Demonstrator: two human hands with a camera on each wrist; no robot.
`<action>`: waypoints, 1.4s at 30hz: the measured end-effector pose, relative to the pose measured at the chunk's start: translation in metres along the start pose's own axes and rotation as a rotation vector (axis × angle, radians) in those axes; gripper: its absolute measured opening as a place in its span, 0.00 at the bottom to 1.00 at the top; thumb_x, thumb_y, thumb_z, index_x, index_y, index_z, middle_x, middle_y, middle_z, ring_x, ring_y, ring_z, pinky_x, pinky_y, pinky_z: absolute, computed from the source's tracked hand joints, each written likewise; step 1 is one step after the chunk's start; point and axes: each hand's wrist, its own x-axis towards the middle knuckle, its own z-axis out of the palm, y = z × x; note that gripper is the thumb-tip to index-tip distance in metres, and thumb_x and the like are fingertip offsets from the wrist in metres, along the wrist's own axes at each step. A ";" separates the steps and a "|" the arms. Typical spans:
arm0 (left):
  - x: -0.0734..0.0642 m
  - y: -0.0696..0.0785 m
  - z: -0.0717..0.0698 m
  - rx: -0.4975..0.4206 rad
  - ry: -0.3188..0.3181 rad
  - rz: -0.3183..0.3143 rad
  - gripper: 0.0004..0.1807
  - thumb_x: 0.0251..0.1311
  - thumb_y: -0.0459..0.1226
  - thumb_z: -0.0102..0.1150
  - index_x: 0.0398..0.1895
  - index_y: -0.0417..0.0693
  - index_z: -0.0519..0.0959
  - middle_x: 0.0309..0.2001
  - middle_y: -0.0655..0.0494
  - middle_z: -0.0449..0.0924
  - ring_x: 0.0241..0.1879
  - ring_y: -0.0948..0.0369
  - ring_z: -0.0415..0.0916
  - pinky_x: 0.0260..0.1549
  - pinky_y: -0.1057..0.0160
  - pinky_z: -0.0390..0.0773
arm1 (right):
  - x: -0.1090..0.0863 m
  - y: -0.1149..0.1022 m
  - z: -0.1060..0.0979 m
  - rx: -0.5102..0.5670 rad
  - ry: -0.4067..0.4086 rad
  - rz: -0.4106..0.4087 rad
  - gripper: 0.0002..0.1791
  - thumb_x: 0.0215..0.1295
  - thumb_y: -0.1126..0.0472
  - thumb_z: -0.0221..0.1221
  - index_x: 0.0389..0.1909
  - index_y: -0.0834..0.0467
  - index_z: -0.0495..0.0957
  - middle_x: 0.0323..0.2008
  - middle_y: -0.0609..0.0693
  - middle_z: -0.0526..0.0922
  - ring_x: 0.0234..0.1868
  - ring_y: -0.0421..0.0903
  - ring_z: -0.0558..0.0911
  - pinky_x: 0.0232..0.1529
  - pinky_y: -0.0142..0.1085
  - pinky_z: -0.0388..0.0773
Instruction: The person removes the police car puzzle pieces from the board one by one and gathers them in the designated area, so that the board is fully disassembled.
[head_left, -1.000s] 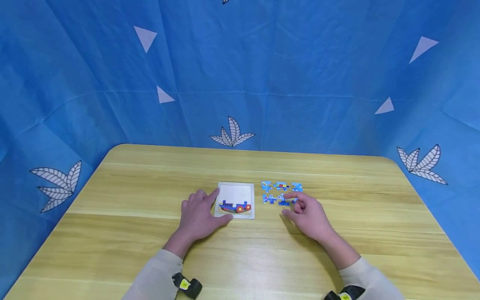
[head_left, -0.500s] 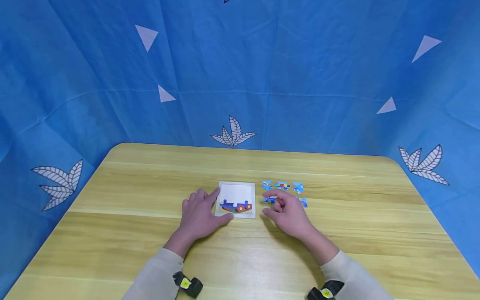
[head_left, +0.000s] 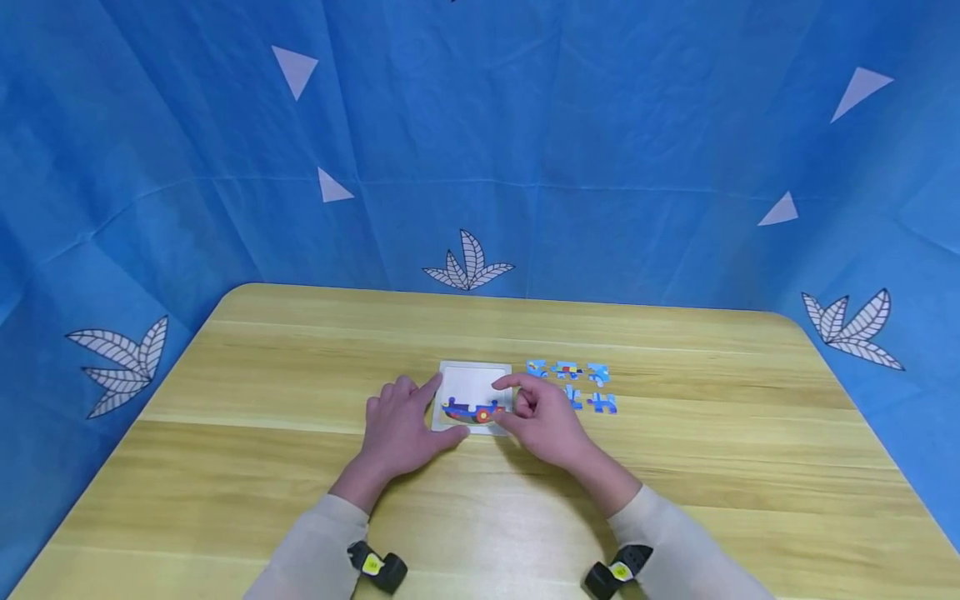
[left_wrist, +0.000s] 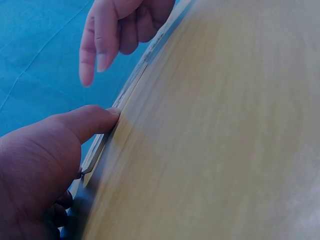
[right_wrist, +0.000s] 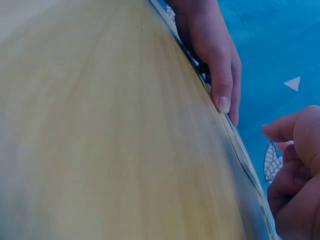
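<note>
In the head view, a square puzzle board [head_left: 474,377] with a pale frame lies on the wooden table. Its lower part carries fitted pieces [head_left: 468,412] picturing blue vehicle parts and red wheels; the upper part is bare white. My left hand [head_left: 399,429] rests at the board's left side, index finger on the left edge and thumb on the front edge. My right hand [head_left: 546,422] hovers over the board's right side. Its thumb and index finger are apart with nothing seen between them, the other fingers folded. Loose jigsaw pieces [head_left: 602,403] lie right of the board, partly hidden behind this hand.
Several more loose pieces [head_left: 567,369] form a back row beside the board. The wooden table [head_left: 300,350] runs back to a blue cloth backdrop [head_left: 600,167] with white triangles and leaf prints. A black wrist camera [head_left: 377,568] sits on each sleeve.
My right hand has moved left, from above the loose pieces to the board's right side, its thumb and index finger still apart. My left hand has stayed at the board.
</note>
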 end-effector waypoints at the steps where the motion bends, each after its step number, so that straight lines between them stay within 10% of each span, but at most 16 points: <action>1: 0.000 0.000 0.000 0.002 0.002 0.002 0.54 0.48 0.68 0.67 0.75 0.49 0.66 0.41 0.53 0.65 0.40 0.54 0.59 0.38 0.54 0.57 | 0.002 -0.001 0.002 0.002 -0.001 -0.002 0.17 0.60 0.69 0.69 0.51 0.62 0.81 0.17 0.45 0.59 0.18 0.41 0.60 0.30 0.36 0.65; 42: 0.001 -0.006 -0.006 -0.034 -0.067 0.060 0.50 0.55 0.62 0.66 0.76 0.48 0.63 0.41 0.55 0.64 0.41 0.55 0.59 0.38 0.53 0.55 | 0.047 -0.008 0.029 -0.138 -0.312 0.085 0.17 0.56 0.73 0.63 0.47 0.59 0.82 0.16 0.43 0.65 0.18 0.40 0.63 0.29 0.35 0.64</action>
